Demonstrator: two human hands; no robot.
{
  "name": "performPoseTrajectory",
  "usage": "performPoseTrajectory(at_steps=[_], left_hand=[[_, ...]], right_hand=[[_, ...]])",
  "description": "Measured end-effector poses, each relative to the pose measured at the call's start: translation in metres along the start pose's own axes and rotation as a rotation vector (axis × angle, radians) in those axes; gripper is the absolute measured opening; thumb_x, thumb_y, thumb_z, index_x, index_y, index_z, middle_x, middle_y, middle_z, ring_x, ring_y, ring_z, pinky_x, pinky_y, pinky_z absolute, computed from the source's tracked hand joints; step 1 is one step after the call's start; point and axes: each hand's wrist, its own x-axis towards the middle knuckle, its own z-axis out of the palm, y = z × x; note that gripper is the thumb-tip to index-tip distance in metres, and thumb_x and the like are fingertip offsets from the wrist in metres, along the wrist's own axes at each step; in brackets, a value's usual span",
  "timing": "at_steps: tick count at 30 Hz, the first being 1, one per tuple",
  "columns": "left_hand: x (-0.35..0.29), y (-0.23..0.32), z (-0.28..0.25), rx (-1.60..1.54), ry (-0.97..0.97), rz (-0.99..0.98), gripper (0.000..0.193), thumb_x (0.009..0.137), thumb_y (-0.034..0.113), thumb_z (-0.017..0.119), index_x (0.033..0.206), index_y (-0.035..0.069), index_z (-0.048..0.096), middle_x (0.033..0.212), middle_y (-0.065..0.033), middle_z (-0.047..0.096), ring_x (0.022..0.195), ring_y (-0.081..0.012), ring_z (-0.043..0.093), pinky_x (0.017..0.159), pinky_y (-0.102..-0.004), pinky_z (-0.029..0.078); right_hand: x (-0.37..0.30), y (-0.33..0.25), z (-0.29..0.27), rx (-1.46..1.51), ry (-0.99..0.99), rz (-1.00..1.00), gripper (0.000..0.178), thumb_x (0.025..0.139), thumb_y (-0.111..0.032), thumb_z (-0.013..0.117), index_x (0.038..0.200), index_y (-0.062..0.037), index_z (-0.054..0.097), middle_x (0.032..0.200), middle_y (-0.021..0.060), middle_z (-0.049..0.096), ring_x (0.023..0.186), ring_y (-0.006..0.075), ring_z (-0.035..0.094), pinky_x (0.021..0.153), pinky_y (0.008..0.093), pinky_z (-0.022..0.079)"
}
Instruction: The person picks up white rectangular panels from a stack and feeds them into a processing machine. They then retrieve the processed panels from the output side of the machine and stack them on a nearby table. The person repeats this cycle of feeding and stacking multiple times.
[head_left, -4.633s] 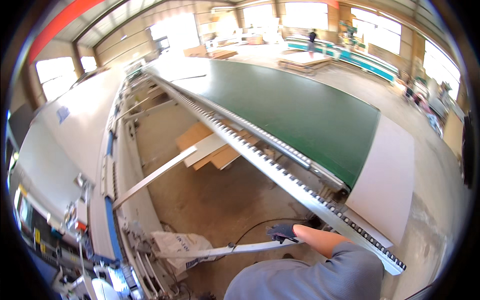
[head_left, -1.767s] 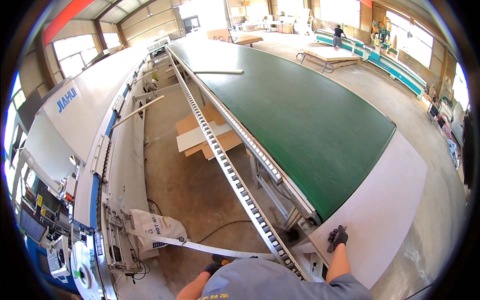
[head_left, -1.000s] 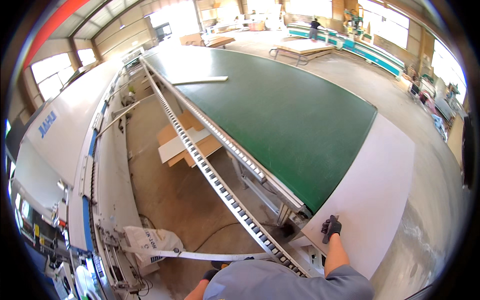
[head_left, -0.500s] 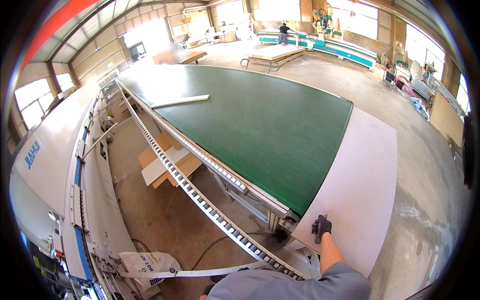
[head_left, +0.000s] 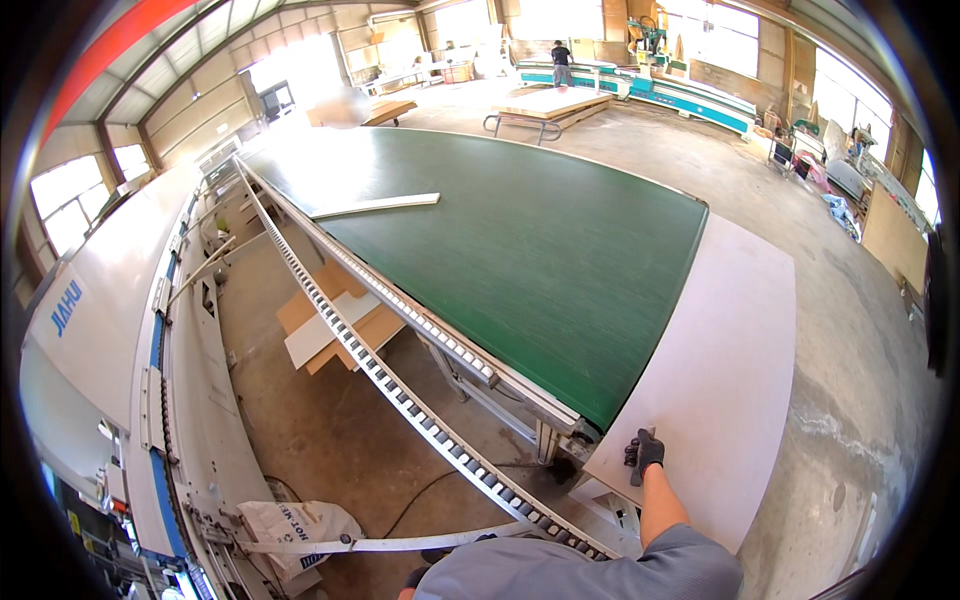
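My right hand (head_left: 646, 458), in a dark glove, rests on the near part of a long pale panel (head_left: 735, 330). Its fingers are curled in, and a small pale bit shows at the fingertips, too small to name. Beside the panel on the left lies a wide green conveyor belt (head_left: 520, 270). A narrow white strip (head_left: 380, 204) lies across the belt's far left part. Of my left hand (head_left: 416, 578) only a dark gloved bit shows at the lower edge, beside my grey shirt; its fingers are hidden.
A roller rail (head_left: 375, 372) runs along the belt's left side. Left of it stands a long white machine (head_left: 110, 310). Boards (head_left: 345, 330) lie low beneath the rails, and a white sack (head_left: 300, 530) sits near the machine. Far back, a person (head_left: 561, 62) stands at a teal machine.
The white strip has shifted to the right along the green belt. The far person stands more upright. My right hand stays in place on the panel.
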Motion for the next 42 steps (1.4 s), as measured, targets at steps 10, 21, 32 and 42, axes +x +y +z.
performPoseTrajectory(at_steps=[10,21,32,42], left_hand=[[-0.009,-0.019,0.007,-0.026,-0.004,-0.003,0.043,0.085,0.044,0.058,0.108,0.01,0.07,0.112,-0.0196,0.066,0.11,-0.0364,0.061,0.094,-0.0426,0.047],[-0.006,-0.026,0.007,-0.045,0.006,-0.005,0.043,0.085,0.044,0.059,0.108,0.009,0.07,0.113,-0.0197,0.066,0.11,-0.0365,0.061,0.094,-0.0425,0.047],[0.003,-0.027,0.006,-0.039,0.008,-0.002,0.044,0.084,0.044,0.059,0.109,0.009,0.069,0.113,-0.0198,0.066,0.11,-0.0365,0.061,0.094,-0.0425,0.047],[0.002,-0.029,0.005,-0.027,0.002,0.043,0.044,0.084,0.043,0.06,0.11,0.009,0.069,0.113,-0.0199,0.066,0.111,-0.0366,0.061,0.094,-0.0425,0.047]], right_hand=[[-0.001,0.0,0.001,0.021,0.007,-0.003,0.032,0.086,-0.032,0.061,0.072,-0.0037,0.053,0.056,0.0134,0.056,0.034,0.023,0.047,0.033,0.0386,0.041],[0.006,0.001,-0.002,0.058,-0.06,0.064,0.029,0.085,-0.03,0.059,0.072,-0.005,0.051,0.055,0.0122,0.053,0.034,0.0226,0.046,0.033,0.0391,0.039],[0.005,0.003,0.0,0.021,-0.007,0.011,0.031,0.084,-0.03,0.059,0.074,-0.0025,0.053,0.056,0.0143,0.056,0.035,0.0242,0.047,0.033,0.0386,0.039],[-0.001,0.001,0.002,0.013,0.003,-0.012,0.033,0.084,-0.034,0.062,0.071,-0.0054,0.053,0.055,0.0128,0.057,0.034,0.023,0.046,0.033,0.0373,0.037]])
